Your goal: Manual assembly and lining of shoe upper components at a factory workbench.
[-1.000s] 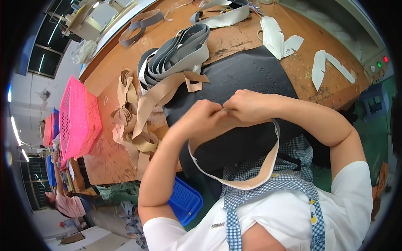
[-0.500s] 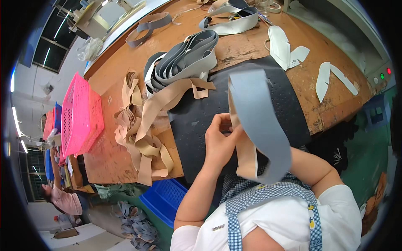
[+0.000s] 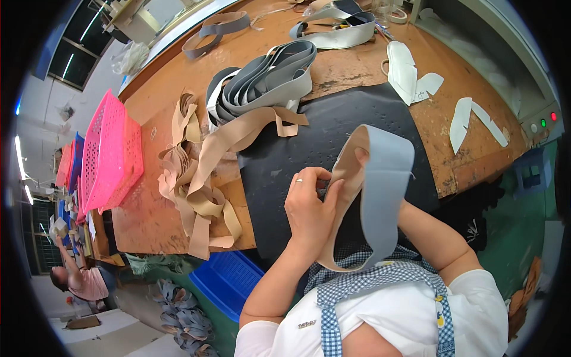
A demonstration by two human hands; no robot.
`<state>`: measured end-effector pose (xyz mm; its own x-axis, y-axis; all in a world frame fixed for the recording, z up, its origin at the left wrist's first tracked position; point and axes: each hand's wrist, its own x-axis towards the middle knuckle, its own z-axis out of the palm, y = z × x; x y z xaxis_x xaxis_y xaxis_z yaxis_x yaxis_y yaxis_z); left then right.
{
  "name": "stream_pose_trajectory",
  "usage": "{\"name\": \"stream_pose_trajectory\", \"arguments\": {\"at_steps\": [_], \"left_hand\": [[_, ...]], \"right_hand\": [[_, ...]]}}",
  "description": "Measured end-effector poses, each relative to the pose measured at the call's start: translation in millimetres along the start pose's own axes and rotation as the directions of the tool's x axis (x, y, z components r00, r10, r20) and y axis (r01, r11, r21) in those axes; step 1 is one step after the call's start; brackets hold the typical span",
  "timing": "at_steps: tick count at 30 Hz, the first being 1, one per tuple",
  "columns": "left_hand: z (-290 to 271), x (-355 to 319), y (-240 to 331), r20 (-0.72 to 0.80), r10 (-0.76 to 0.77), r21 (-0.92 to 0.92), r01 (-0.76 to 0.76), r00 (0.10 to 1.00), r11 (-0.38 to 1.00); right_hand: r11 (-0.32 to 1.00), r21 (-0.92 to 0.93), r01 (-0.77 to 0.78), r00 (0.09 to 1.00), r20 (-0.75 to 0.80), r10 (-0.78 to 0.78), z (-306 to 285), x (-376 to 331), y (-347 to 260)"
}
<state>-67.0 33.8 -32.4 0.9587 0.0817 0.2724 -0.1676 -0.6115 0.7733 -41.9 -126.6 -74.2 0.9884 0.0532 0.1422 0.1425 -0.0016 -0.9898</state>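
— two hands, both working one looped strap [image 3: 380, 178]?

— mostly guessing on one. sitting far left, pink baskets [image 3: 110, 154]. lying beside them, tan strips [image 3: 196, 178] heaped on the wooden table [image 3: 148, 220].

— and the left hand [image 3: 309, 208]?

— pinching the strap's tan inner edge, held up over the black mat [image 3: 309, 137].

— the right hand [image 3: 360, 157]?

— hiding inside the loop, only a fingertip showing; grip impossible to tell.

Matt grey-and-tan leather strip [image 3: 380, 190]
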Motion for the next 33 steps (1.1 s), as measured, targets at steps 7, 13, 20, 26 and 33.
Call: {"name": "stream_pose_trajectory", "arguments": {"at_steps": [7, 13, 20, 26, 33], "left_hand": [[9.5, 5.3, 0.1, -0.105, 0.172, 0.022, -0.171, 0.979, 0.985], [5.7, 2.3, 9.9, -0.165, 0.129, -0.041, -0.138, 0.978, 0.990], [1.3, 11.1, -8.7, 0.188, -0.189, -0.370, 0.248, 0.964, 0.895], [-2.0, 10.9, -3.6, 0.137, -0.209, -0.205, 0.234, 0.968, 0.950], [-0.3, 4.5, -24.9, 0.245, -0.246, -0.154, 0.288, 0.938, 0.945]], "right_hand": [[0.955, -0.199, 0.220, 0.956, 0.237, -0.171, -12.7, -14.1, 33.6], [0.954, -0.269, 0.131, 0.977, -0.129, -0.170, 18.0, 2.4, -26.4], [0.961, -0.030, -0.275, 0.961, 0.006, 0.275, 11.1, 8.1, -7.0], [0.979, 0.021, -0.202, 0.978, 0.060, 0.201, 14.1, 9.0, -21.2], [0.989, -0.018, -0.148, 0.984, 0.097, 0.149, 12.5, 15.6, -5.4]]}}
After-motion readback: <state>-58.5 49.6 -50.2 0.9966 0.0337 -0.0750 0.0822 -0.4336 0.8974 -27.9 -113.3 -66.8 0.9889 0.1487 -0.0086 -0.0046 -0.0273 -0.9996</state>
